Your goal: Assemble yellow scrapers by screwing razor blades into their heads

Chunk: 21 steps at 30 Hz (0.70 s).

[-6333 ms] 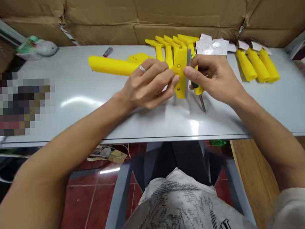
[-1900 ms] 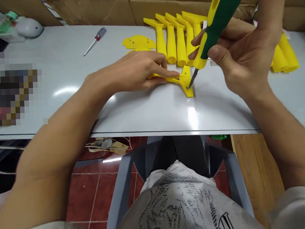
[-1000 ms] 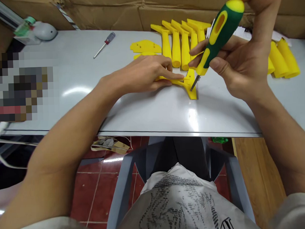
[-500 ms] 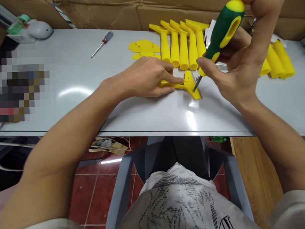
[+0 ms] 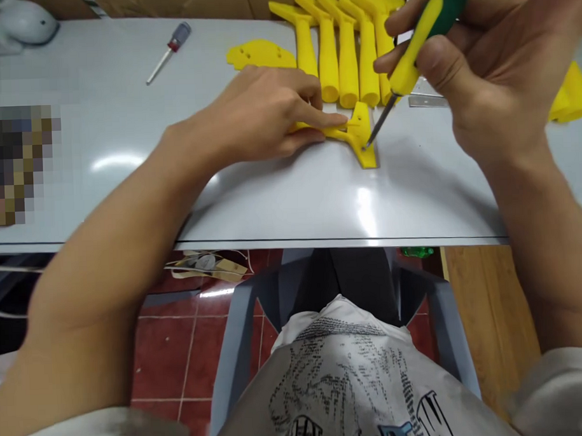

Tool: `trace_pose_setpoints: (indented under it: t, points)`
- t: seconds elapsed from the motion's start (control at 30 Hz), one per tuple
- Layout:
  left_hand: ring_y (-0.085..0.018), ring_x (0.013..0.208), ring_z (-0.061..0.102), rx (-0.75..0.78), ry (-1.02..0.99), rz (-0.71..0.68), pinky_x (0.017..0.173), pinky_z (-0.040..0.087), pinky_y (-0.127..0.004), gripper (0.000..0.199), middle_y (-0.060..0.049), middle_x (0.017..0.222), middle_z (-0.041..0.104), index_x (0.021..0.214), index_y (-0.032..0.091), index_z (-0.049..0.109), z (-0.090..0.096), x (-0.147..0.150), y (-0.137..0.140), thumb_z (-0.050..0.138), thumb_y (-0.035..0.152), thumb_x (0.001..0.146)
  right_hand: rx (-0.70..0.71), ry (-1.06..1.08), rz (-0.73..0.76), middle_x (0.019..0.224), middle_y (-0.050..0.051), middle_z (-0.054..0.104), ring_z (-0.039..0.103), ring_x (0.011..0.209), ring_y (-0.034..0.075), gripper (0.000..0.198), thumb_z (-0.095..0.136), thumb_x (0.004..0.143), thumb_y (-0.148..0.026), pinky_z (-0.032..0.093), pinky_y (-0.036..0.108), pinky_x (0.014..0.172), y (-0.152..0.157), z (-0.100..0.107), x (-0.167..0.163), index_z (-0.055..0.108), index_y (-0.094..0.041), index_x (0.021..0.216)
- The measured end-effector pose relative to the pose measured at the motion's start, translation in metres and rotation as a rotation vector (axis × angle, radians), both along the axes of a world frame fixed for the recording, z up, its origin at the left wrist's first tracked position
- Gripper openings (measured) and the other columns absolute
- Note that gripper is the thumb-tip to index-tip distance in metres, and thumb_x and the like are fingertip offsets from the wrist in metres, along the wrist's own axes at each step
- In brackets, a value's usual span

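Observation:
My left hand (image 5: 292,113) presses a yellow plastic scraper-like piece (image 5: 363,136) onto the white table, its fingers wrapped round the handle part. A clear or metal strip shows along the piece's right edge. My right hand (image 5: 491,77) grips a green and yellow screwdriver (image 5: 416,45), slanted with its handle up to the right. The screwdriver's tip meets the lower hole of the yellow head; whether a screw sits there is too small to tell. Just behind stand several yellow handles (image 5: 347,63) in a row, and a flat yellow plate (image 5: 261,54) lies left of them.
A small screwdriver with a clear handle (image 5: 178,36) lies at the back left. A metal strip (image 5: 427,101) is on the table behind my right hand. More yellow handles (image 5: 573,97) lie at the far right. The table edge (image 5: 273,243) runs in front of me.
The view has shifted, so the table sits higher in the picture. My right hand has turned and the screwdriver leans further right, its tip still at the lower hole. My left hand keeps its hold.

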<state>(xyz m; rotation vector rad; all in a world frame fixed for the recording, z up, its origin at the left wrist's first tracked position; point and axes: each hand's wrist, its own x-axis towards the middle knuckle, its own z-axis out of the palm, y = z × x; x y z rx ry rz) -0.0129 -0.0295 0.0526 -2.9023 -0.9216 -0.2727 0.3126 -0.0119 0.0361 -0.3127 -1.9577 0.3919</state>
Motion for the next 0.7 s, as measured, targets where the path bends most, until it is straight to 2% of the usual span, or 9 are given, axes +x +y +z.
trace_pose_setpoints:
  t: [0.1,0.23,0.3,0.4,0.47,0.53,0.63,0.7]
  points:
    - [-0.034,0.114,0.068,-0.006,0.011,0.009,0.084,0.041,-0.048,0.065,-0.012,0.133,0.083,0.168,0.048,0.081,-0.004,0.0,0.005,0.032,0.07,0.132,0.071,0.019,0.218,0.15,-0.021,0.084,0.086,0.139,0.012,0.054,0.076,0.125,-0.03,0.081,0.036,0.109,0.004,0.0,-0.001,0.056,-0.055,0.168]
    - [-0.033,0.116,0.066,-0.016,0.001,0.035,0.089,0.044,-0.048,0.056,-0.01,0.134,0.082,0.17,0.051,0.079,-0.005,0.003,0.008,0.043,0.065,0.13,0.059,0.011,0.276,0.149,-0.03,0.08,0.085,0.136,0.006,0.056,0.069,0.126,-0.023,0.078,0.035,0.114,-0.001,0.0,-0.007,0.055,-0.061,0.164]
    - [-0.034,0.118,0.067,-0.03,0.0,0.036,0.09,0.044,-0.049,0.054,-0.01,0.134,0.082,0.171,0.051,0.079,-0.004,0.003,0.008,0.047,0.063,0.129,0.036,-0.004,0.258,0.148,-0.03,0.081,0.085,0.134,0.006,0.056,0.07,0.126,-0.026,0.078,0.036,0.114,-0.003,-0.001,-0.008,0.052,-0.061,0.166]
    - [-0.036,0.119,0.068,-0.04,-0.005,0.025,0.09,0.043,-0.05,0.055,-0.012,0.134,0.081,0.171,0.05,0.079,-0.004,0.003,0.009,0.047,0.063,0.129,0.002,-0.032,0.156,0.146,-0.022,0.083,0.086,0.132,0.01,0.056,0.074,0.125,-0.04,0.08,0.034,0.109,0.001,-0.009,-0.007,0.048,-0.056,0.172]
    - [-0.036,0.119,0.069,-0.03,-0.005,0.027,0.09,0.043,-0.05,0.056,-0.012,0.134,0.082,0.172,0.05,0.078,-0.006,0.002,0.009,0.045,0.064,0.129,0.0,0.011,0.074,0.141,-0.02,0.084,0.088,0.128,0.011,0.059,0.077,0.122,-0.054,0.08,0.031,0.103,0.007,-0.017,-0.009,0.048,-0.054,0.173]
    - [-0.036,0.12,0.069,-0.021,0.003,0.032,0.09,0.043,-0.05,0.055,-0.011,0.135,0.082,0.171,0.05,0.078,-0.007,0.002,0.009,0.045,0.063,0.13,0.026,0.087,0.069,0.138,-0.02,0.084,0.089,0.124,0.011,0.061,0.08,0.118,-0.061,0.08,0.03,0.098,0.011,-0.022,-0.011,0.049,-0.054,0.17]
    - [-0.035,0.12,0.069,-0.014,0.014,0.029,0.088,0.043,-0.049,0.053,-0.011,0.137,0.082,0.17,0.05,0.079,-0.009,0.002,0.009,0.046,0.058,0.13,0.015,0.101,0.106,0.138,-0.021,0.083,0.089,0.124,0.012,0.058,0.082,0.116,-0.061,0.08,0.033,0.099,0.008,-0.019,-0.014,0.053,-0.05,0.165]
    - [-0.035,0.121,0.069,-0.012,0.005,0.026,0.089,0.045,-0.049,0.053,-0.011,0.138,0.082,0.17,0.05,0.08,-0.009,0.002,0.009,0.046,0.057,0.129,-0.069,0.037,0.09,0.137,-0.02,0.083,0.089,0.125,0.013,0.058,0.083,0.113,-0.064,0.08,0.035,0.102,0.001,-0.01,-0.013,0.057,-0.048,0.163]
